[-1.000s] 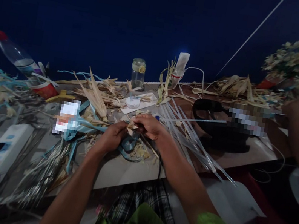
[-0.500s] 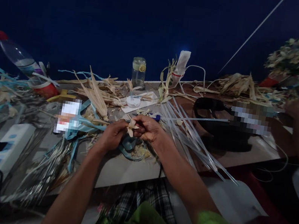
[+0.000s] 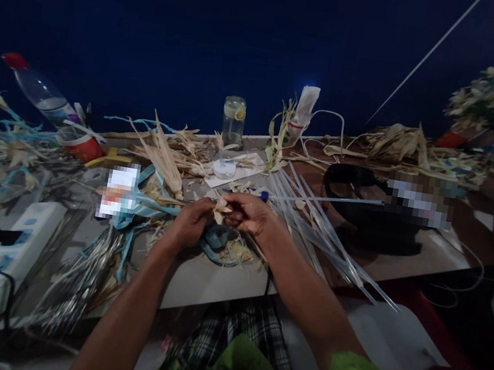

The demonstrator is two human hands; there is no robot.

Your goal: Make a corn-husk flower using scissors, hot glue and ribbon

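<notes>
Landmark: clear lidded drinking bottle (image 3: 232, 129). Corn-husk flower (image 3: 221, 208), one: on the bottle's near side, between both hands, neither nearer; one petal points away from the bottle, stem axis hidden by fingers. Left hand (image 3: 193, 221): fingertips pinched on the flower's left. Right hand (image 3: 249, 214): thumb and fingers pinched on its right. Red-capped plastic bottle (image 3: 40, 90): left of landmark; label illegible. Power strip (image 3: 40, 232): nearer, left; blue markings unreadable.

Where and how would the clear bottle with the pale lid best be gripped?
Probably around its upper body, just below the pale lid, coming from the right and slightly above: the clear bottle stands upright with straight sides, and dry husks crowd its left and lower front.
</notes>
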